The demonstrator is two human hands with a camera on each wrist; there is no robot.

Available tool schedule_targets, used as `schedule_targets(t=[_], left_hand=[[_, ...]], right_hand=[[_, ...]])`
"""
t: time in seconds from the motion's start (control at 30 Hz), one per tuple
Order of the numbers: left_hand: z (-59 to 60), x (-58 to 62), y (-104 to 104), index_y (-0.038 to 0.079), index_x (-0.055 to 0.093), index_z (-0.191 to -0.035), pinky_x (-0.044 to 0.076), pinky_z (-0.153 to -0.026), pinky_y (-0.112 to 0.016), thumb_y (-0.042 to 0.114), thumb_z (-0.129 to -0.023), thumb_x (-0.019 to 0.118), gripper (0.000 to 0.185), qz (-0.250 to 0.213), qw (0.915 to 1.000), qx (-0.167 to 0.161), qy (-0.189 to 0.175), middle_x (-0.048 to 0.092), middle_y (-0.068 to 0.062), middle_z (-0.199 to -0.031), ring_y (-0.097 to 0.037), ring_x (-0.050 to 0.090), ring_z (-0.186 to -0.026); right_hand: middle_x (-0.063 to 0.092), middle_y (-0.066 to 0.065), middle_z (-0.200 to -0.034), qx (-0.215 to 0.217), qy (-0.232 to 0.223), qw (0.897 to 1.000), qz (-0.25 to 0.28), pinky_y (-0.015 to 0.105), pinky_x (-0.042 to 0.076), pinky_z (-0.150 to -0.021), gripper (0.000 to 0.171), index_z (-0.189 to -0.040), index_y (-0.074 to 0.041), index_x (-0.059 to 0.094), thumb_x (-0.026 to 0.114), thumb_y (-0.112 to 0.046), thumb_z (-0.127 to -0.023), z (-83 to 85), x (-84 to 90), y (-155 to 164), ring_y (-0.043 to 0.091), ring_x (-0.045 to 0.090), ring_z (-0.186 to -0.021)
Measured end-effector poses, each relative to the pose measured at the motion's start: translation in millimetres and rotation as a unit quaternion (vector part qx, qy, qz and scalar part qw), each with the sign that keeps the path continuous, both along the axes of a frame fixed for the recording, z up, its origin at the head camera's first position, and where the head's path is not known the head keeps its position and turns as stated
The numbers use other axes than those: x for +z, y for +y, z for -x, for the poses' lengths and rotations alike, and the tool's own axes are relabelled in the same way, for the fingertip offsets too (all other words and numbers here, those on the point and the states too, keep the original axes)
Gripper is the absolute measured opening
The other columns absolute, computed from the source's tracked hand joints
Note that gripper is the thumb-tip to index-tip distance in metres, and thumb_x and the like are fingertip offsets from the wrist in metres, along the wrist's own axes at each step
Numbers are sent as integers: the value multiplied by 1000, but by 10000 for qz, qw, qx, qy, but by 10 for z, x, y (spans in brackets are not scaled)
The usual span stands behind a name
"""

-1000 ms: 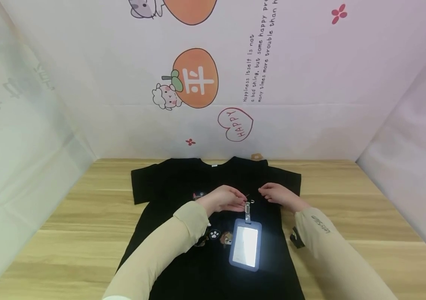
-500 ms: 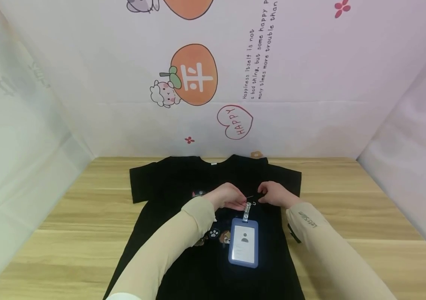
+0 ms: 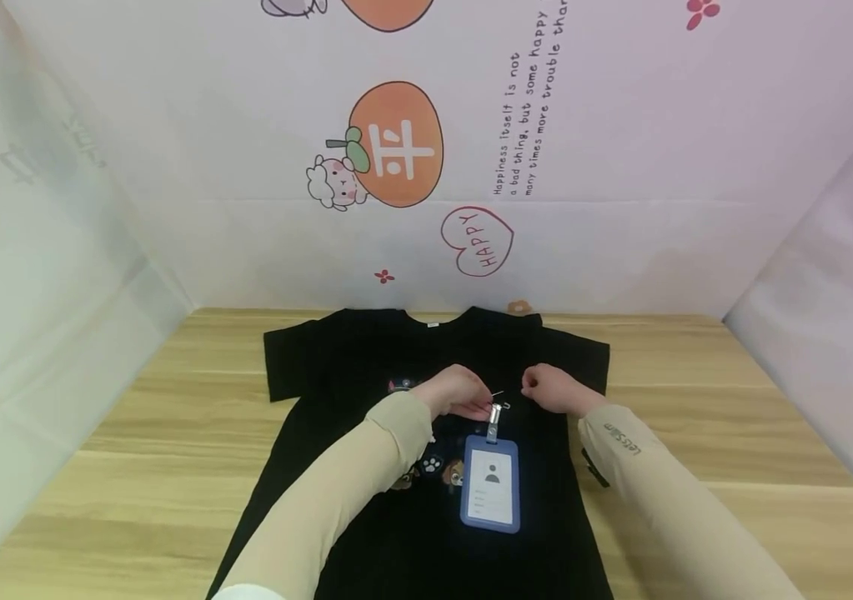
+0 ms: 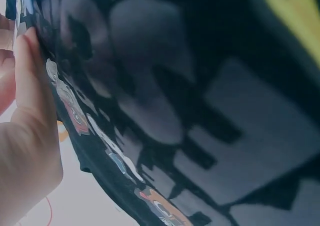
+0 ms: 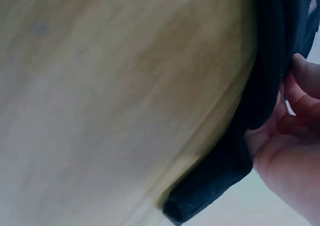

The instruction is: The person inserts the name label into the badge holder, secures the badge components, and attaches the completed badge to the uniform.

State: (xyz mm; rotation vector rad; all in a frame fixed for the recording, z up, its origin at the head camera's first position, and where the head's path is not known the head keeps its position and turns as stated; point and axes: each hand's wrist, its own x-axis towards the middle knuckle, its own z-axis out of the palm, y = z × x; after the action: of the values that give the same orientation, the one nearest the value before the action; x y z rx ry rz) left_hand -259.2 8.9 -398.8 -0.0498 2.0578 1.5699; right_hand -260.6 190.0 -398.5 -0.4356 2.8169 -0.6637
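A black T-shirt [image 3: 531, 533] lies spread face up, cartoon figures printed on its front. Over its chest my left hand [image 3: 458, 392] pinches the metal clip [image 3: 495, 414] of a blue-framed ID badge holder [image 3: 489, 485], which hangs toward the hem. An opened safety pin [image 3: 505, 405] sticks out from the clip toward the right. Just right of the pin, my right hand [image 3: 554, 389] has thumb and forefinger brought together on the shirt's chest. In the right wrist view the fingertips [image 5: 298, 61] are right at the black cloth. The left wrist view shows the left fingers [image 4: 31, 71] extended close along the shirt.
The shirt lies on a wood-grain table [image 3: 133, 442]. A white printed cloth backdrop [image 3: 606, 150] rises behind it, with white cloth walls at both sides. A small black object [image 3: 594, 468] shows beside the right sleeve cuff.
The right thumb and forefinger parted, then came together again near the pin. The badge holder swung slightly and its glare faded, so the card's figure now shows. The left hand keeps its hold.
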Motion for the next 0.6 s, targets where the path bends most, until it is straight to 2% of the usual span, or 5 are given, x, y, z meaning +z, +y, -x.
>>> schedule_targets(t=[0.27, 0.43, 0.6], left_hand=[[33, 20, 70, -8, 65, -89, 57, -61, -27, -6, -87, 59, 7, 100, 9998, 130, 96, 61, -10, -66, -14, 60, -56], [48, 15, 132, -10, 64, -88, 57, -60, -26, -9, -85, 57, 8, -139, 9997, 172, 47, 59, -10, -63, -14, 58, -53], [28, 6, 184, -11, 64, -88, 57, -61, -27, -11, -85, 56, 8, -189, 9996, 203, -36, 58, -10, -63, -15, 58, -54]], right_hand=[[48, 3, -72, 107, 279, 9990, 346, 28, 39, -63, 13, -82, -6, 54, 52, -7, -95, -8, 23, 41, 17, 48, -67], [59, 5, -77, 82, 373, 9982, 462, 30, 44, -66, 8, -84, -5, 59, 58, -6, -92, 10, 13, 105, 17, 52, -70], [65, 5, -80, 281, 455, 9982, 265, 33, 49, -69, 7, -86, -4, 66, 61, -5, -89, 2, 7, 154, 15, 54, -72]])
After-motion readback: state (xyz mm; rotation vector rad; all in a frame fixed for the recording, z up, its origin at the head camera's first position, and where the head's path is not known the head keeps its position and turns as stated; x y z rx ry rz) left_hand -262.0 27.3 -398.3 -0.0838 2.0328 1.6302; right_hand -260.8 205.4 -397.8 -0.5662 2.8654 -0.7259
